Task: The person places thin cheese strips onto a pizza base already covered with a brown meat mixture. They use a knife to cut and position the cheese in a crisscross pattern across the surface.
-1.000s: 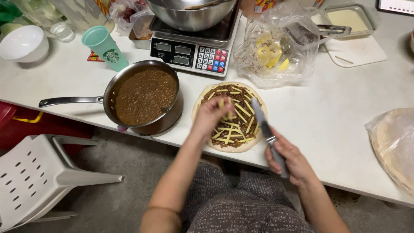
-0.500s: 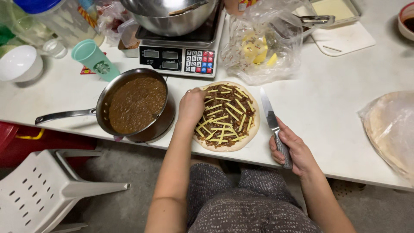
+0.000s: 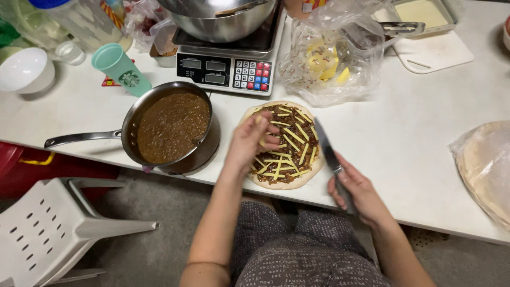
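Head view
Left hand [image 3: 249, 142]: fingers bent and pinched over the left side of the flatbread [image 3: 284, 144], touching the yellow strips [image 3: 289, 139] on its dark filling; whether it grips a strip cannot be told.
Right hand [image 3: 358, 191]: at the near edge of the table [image 3: 404, 127], fingers clenched round the handle of a knife [image 3: 330, 155]; the blade points away, just beside the flatbread's right rim.
Flatbread: flat on the table near its front edge, about the middle.
Pan [image 3: 170, 127]: just left of the flatbread, filled with brown sauce, handle pointing left.
Scale [image 3: 226, 66]: behind the pan and flatbread, carrying a metal bowl [image 3: 223, 18].
Plastic bag [image 3: 332, 61]: right of the scale, yellow pieces inside.
Green cup [image 3: 119, 66]: behind the pan.
Stack of flatbreads [image 3: 486, 167]: wrapped, at the table's right edge.
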Demonstrator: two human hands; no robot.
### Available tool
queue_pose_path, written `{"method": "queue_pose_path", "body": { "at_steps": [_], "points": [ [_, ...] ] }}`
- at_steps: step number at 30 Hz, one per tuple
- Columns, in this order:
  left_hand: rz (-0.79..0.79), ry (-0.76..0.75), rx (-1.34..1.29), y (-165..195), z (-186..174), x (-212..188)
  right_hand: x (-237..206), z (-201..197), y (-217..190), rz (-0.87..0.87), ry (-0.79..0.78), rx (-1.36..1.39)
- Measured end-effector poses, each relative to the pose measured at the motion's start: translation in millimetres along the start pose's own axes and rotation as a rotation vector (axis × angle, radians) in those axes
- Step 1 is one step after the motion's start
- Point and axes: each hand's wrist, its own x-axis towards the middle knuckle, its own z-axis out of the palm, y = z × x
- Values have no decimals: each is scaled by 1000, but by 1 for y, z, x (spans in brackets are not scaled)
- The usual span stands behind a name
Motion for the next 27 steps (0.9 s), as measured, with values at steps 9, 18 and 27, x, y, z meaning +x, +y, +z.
{"method": "queue_pose_path", "body": {
  "at_steps": [9,18,27],
  "points": [
    [35,-139,-587,-41,35,-26,-11,58,-9,-374,47,-846],
    [93,-181,-573,-46,43,-32,-12,66,-13,-526,118,-1061],
    [108,-204,-495,-52,43,-29,-2,59,4,-629,173,-1151]
  ]
}}
